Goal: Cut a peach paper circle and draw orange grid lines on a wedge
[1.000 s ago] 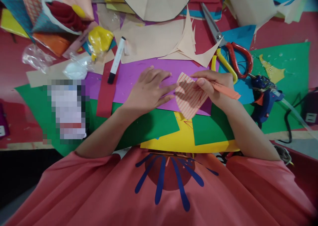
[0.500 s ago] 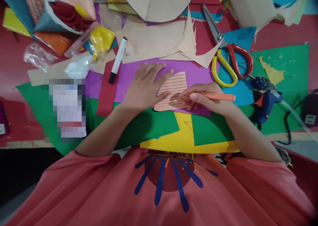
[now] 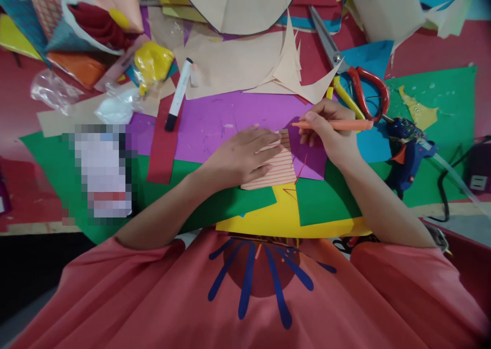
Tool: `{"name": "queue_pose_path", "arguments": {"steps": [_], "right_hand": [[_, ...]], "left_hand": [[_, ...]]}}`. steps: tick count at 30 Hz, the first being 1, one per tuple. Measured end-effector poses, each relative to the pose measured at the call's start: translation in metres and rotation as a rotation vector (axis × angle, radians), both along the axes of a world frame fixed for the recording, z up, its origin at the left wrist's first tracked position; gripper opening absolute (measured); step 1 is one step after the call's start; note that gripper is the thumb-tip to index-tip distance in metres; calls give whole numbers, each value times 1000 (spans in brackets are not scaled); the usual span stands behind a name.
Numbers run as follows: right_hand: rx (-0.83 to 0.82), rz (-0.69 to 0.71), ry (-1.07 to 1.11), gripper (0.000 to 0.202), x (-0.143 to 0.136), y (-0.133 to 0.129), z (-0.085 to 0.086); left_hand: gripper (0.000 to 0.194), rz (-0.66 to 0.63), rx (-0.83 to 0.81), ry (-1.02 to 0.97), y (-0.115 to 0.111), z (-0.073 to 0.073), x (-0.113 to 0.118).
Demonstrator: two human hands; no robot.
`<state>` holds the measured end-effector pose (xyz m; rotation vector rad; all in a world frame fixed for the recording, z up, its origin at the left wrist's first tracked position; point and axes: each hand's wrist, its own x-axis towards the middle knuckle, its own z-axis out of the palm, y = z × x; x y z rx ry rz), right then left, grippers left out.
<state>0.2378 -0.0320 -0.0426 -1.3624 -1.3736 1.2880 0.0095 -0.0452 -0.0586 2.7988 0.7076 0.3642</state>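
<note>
Under my left hand (image 3: pixel 240 157) lies a small light piece of paper (image 3: pixel 278 167) ruled with several orange-red lines. That hand rests flat on the paper's left part, its fingers stretched out. My right hand (image 3: pixel 326 131) pinches an orange marker (image 3: pixel 351 125), whose tip points left, just above the paper's upper right corner. Whether the tip touches anything, I cannot tell. A purple sheet (image 3: pixel 215 113) spreads beneath, over green sheets (image 3: pixel 230 195) and a yellow sheet (image 3: pixel 284 216).
Large scissors (image 3: pixel 368 93) with red and yellow handles lie beyond my right hand. Farther right is a blue glue gun (image 3: pixel 410 154) with its cord. A white marker (image 3: pixel 178 94) lies on a red strip (image 3: pixel 161 149) at left. Beige paper scraps (image 3: pixel 230 62) cover the far side.
The striped paper and my left hand have shifted toward me. My right hand has lifted the marker off the stripes, moving up and right to the paper's upper corner.
</note>
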Motion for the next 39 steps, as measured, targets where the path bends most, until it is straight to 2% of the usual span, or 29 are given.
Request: {"name": "queue_pose_path", "arguments": {"steps": [4, 12, 30, 39], "right_hand": [[52, 21, -52, 31, 0, -1, -1], [27, 59, -133, 29, 0, 1, -4], [102, 83, -138, 27, 0, 3, -10], [82, 74, -140, 30, -1, 3, -8]], "left_hand": [[38, -31, -49, -19, -1, 1, 1], [39, -25, -125, 55, 0, 6, 2], [38, -11, -123, 65, 0, 4, 2], [37, -16, -105, 31, 0, 2, 1]]}}
